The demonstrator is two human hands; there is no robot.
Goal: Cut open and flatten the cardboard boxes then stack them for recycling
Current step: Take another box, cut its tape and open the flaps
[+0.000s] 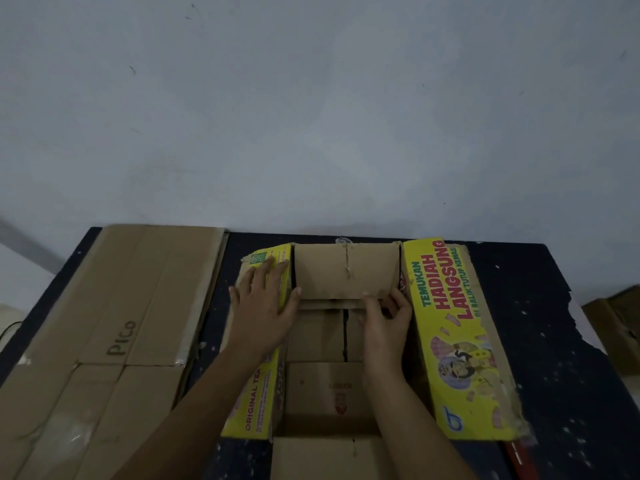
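An opened yellow printed cardboard box (453,341) lies on the dark table (540,341), its flaps spread out. My left hand (263,306) rests flat, fingers apart, on the box's left yellow flap (256,396). My right hand (388,320) grips the lower edge of the far brown flap (346,268), which stands tilted up. The brown inside of the box shows between my arms. A stack of flattened brown cardboard (114,327) marked "PICO" lies at the left.
A pale wall rises right behind the table's far edge. The table's dark covering is torn at the right edge (581,327). Another brown box (616,327) sits off the table at the far right. A red object (516,455) pokes out under the box's near right corner.
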